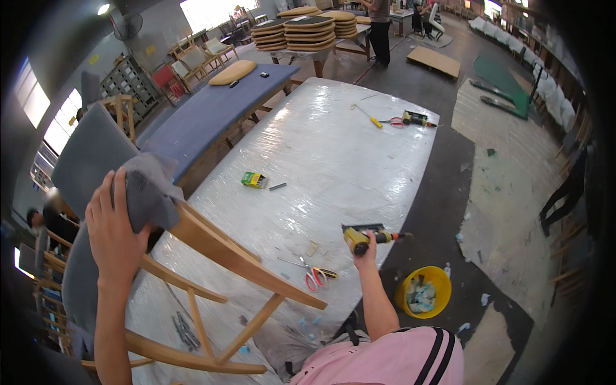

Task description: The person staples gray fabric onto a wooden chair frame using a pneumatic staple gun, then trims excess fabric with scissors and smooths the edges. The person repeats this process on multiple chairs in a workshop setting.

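Left hand (115, 234) clutches grey fabric (144, 192) on the wooden chair (218, 247) lower left, right hand (364, 247) gripping a staple gun (366, 234) mid-frame.

A wide stretch of bare plastic sheeting is lying open across the middle of the work table (333, 147), giving hands free passage. A tipped wooden chair frame (224, 256) with grey upholstery (96, 160) is blocking the near left corner. Red-handled scissors (312, 274) are sitting on the near edge, and a small green box (254, 179) is sitting left of centre. Hand tools (404, 119) are crowding the far right edge. A yellow bucket (423, 292) is standing on the floor just beside the table.
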{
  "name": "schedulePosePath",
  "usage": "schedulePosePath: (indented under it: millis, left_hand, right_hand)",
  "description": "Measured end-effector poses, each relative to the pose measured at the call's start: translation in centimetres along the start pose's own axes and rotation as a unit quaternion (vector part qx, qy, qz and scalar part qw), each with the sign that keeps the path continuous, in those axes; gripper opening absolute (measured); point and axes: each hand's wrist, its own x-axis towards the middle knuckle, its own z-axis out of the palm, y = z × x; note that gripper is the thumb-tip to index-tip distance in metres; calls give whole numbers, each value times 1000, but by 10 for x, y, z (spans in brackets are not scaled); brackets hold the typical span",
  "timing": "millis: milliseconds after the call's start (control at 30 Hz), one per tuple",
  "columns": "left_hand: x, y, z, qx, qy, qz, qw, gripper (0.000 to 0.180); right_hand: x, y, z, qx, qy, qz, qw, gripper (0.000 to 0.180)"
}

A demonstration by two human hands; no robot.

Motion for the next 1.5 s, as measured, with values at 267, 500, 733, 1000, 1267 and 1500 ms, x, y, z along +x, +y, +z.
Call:
schedulePosePath:
  millis: [267,500,733,1000,1267,1500]
  left_hand:
    - [1,10,1,-28,47,22,998,99]
    - [-13,17,0,36,93,24,995,92]
    - [-17,24,-9,71,66,27,995,96]
    - [-17,26,-3,76,55,11,996,103]
    - [-20,31,-7,80,84,38,993,79]
    - [-21,34,-4,121,102,38,987,83]
  right_hand:
    - [-132,6,217,-76,-199,-296,931,32]
    - [-256,54,307,-197,-532,-459,684,30]
    - [-289,111,297,-293,-611,-352,646,28]
    - [-293,136,296,-277,-590,-199,732,24]
    - [-305,136,307,-235,-591,-312,706,31]
    - [-295,140,297,-222,-590,-109,769,31]
